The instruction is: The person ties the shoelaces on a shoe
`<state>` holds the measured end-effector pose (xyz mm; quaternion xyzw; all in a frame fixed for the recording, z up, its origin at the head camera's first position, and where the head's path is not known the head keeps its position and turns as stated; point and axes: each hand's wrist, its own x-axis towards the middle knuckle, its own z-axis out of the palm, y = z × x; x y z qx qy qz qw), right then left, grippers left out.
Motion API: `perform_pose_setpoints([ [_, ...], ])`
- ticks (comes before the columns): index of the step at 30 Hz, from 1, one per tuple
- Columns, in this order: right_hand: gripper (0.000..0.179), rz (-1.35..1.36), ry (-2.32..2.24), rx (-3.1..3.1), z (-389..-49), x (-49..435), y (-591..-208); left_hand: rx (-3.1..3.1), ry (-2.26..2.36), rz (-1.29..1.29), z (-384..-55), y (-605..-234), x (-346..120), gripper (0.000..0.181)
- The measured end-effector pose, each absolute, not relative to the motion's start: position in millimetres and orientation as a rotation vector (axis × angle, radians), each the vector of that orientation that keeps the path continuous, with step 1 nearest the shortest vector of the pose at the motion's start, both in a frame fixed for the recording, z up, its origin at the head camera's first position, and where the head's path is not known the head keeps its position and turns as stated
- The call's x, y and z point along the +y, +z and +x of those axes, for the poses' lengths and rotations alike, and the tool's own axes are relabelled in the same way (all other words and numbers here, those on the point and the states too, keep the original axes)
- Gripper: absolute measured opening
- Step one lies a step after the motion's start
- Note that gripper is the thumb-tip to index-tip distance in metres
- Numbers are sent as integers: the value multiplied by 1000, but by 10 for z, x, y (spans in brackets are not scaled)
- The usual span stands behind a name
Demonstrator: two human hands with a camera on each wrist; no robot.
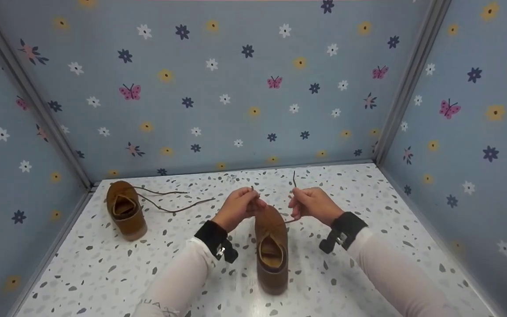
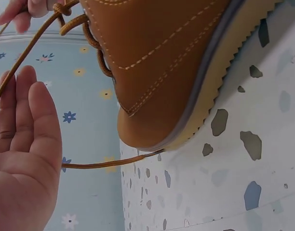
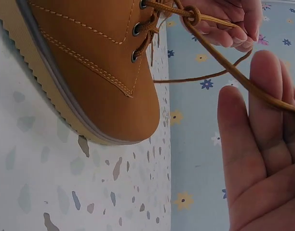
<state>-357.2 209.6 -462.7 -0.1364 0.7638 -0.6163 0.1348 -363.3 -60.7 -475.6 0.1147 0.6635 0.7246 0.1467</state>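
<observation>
A tan lace-up shoe (image 1: 273, 279) stands upright on the floor between my hands, toe pointing away from me. My left hand (image 1: 240, 207) pinches one part of its brown shoelace (image 2: 34, 40) near the toe. On the other side, my right hand (image 1: 315, 203) pinches another part, and a loose tip sticks up above the fingers. In the right wrist view, the laces cross in a loose knot (image 3: 192, 16) just off the eyelets, and one strand runs taut across the right fingers (image 3: 265, 82). A lace end also trails past the toe in the left wrist view.
A second tan shoe (image 1: 132, 226) stands at the left, its two untied laces (image 1: 161, 209) stretched out to the right. The speckled white floor (image 1: 332, 273) is enclosed by blue flower-printed panels (image 1: 236, 88) at the back and both sides.
</observation>
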Motion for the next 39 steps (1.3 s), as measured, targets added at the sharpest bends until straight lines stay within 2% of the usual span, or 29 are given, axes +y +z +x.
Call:
perform_pose_setpoints([
  [5,56,-348,-1876,2114,-3555,2050,-4591,1858,2140,315,-3636,-4758,-611,25],
  [10,37,-285,-2032,1838,-3540,1992,-4541,1779,2186,308,-3634,-4763,-622,25],
  [14,25,-361,-1972,1927,-3539,1997,-4552,1738,2212,291,-3621,-4759,-643,24],
  [21,40,-454,-1873,2166,-3562,2040,-4590,1719,2213,285,-3614,-4794,-692,25],
  [39,37,-349,-1806,2376,-3516,2135,-4611,1804,2042,391,-3567,-4853,-746,28],
])
